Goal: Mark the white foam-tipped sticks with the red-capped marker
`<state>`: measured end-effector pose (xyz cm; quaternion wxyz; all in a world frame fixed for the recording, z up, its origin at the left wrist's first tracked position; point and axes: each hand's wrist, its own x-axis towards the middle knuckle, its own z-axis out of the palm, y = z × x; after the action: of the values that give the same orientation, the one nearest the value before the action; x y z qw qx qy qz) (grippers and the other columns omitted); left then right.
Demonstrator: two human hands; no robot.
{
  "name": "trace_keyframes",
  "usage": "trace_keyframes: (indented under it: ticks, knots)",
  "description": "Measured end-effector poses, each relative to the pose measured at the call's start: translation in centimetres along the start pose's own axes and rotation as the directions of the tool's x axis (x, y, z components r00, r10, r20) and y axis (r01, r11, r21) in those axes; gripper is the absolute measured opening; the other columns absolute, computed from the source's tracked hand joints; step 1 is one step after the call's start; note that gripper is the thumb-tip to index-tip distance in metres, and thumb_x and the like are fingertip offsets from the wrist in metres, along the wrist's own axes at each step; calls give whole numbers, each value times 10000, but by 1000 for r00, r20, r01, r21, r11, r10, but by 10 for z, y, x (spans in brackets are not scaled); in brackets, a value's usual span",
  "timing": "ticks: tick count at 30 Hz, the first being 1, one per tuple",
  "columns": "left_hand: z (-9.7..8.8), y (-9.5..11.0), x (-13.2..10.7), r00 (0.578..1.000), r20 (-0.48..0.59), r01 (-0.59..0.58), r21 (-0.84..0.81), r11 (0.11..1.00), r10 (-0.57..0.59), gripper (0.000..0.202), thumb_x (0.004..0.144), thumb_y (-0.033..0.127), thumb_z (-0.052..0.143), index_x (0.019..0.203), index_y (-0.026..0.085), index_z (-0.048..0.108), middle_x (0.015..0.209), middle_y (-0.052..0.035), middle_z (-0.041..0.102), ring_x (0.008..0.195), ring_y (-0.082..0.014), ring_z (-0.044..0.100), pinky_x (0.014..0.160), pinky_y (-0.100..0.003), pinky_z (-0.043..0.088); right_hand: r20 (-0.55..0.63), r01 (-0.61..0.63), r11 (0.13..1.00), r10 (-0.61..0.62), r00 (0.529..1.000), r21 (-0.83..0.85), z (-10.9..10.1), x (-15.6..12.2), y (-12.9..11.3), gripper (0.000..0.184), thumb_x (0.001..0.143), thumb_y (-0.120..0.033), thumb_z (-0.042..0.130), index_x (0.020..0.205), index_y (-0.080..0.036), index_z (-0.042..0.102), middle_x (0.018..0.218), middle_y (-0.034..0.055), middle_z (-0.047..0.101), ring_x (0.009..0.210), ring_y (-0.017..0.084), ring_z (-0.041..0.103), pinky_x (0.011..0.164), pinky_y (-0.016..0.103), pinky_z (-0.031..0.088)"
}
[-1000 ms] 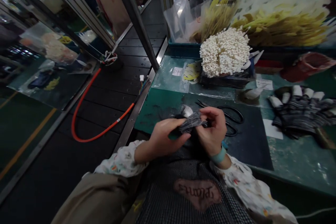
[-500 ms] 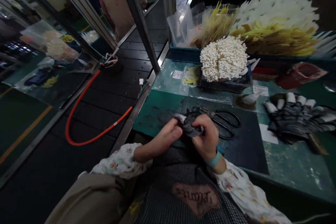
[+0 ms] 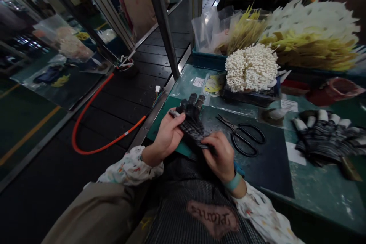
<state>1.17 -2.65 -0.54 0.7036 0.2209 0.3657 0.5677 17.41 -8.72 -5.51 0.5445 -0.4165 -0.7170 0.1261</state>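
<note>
Lead: In the head view, you have the striped glove [image 3: 193, 124] drawn out lengthwise between your 2 hands, over the near edge of the green table [image 3: 314, 183] and just left of the scissors [image 3: 243, 137]. I'd judge this goes best with the knit taut but not stretched, so it lies flat and every part of it shows.

Checker: Agreed, and an even pull from both ends should stop it twisting. Your left hand [image 3: 167, 135] pinches the glove's left edge near its fingers, thumb on top and the other fingers curled beneath. Your right hand [image 3: 219, 156] is closed over the cuff end, knuckles up. I cannot tell how its fingertips sit, because they are hidden under the fabric.

Lead: The glove's dark fingertips point away from you, free of both hands. A loose end like that can droop, so lift from the left if it does.

Checker: On pose, both wrists sit low above your lap and your forearms angle in toward each other, with the left hand reaching a little farther out than the right. The pile of striped gloves [image 3: 328, 139] lies well apart, on your right.
</note>
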Motion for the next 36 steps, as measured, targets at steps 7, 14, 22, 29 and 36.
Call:
trace_keyframes:
  ticks: [7,14,22,29,36]
  knots:
    - [3,5,-7,996,87,32,16,999,-33,516,679,84,668,1180,197,619,1189,-67,726,1245,-279,629,1091,-450,484,25,55,996,-53,998,-74,0,-2,-2,233,882,-55,573,974,-251,658,845,22,571,818,193,579,731,354,476]
    - [5,8,-12,985,170,10,9,1000,-12,690,596,126,571,1278,217,619,1285,-72,703,1325,-323,575,1125,-523,447,61,62,996,-58,996,-57,-1,0,-3,232,877,-62,562,978,-247,659,830,15,574,821,191,575,765,372,443]
    - [4,8,-11,981,195,7,15,1000,-10,669,633,136,596,1298,216,603,1279,-78,703,1325,-310,576,1139,-510,430,65,31,1000,-31,997,-1,-4,-2,-2,261,877,-46,566,1017,-245,662,841,21,567,811,191,574,731,346,469]
    - [1,5,-10,982,187,-13,38,999,5,582,666,122,646,1244,193,627,1218,-95,717,1314,-308,582,1149,-499,415,36,0,999,-1,999,35,-8,-4,1,316,873,-50,571,1091,-262,658,854,24,573,792,188,590,692,325,502]
    - [1,5,-8,981,195,6,16,1000,-9,541,673,112,651,1208,194,638,1243,-90,707,1322,-298,577,1146,-486,426,-39,11,1000,-11,999,8,-12,-7,2,404,866,-7,578,1120,-302,686,843,8,519,768,170,573,673,310,510]
